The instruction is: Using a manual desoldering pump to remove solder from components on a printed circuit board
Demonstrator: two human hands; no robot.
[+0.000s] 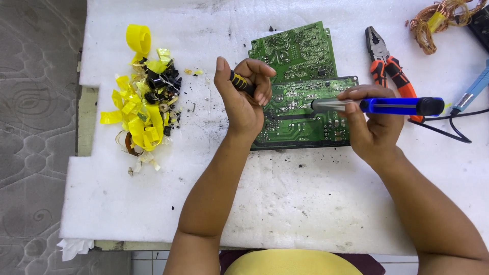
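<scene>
Hands over a green rectangular circuit board (pixel 300 109) on the white foam-covered counter (pixel 285 203).
Right hand (pixel 369 127) has its grip closed on a blue-handled soldering iron (pixel 379 105); left hand (pixel 243 99) has its grip clenched around a black-and-yellow tool handle (pixel 240 82) (orange pliers (pixel 388 66) nearby).

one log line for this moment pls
left hand: grips black-yellow tool | right hand: holds blue soldering iron over green circuit board

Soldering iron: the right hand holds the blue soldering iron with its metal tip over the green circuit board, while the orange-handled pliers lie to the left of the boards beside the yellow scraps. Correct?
Not quite. In the head view the pliers lie to the right of the circuit board, away from the yellow scraps on the left. The rest stands: the right hand holds the blue soldering iron with its tip over the board.
</scene>
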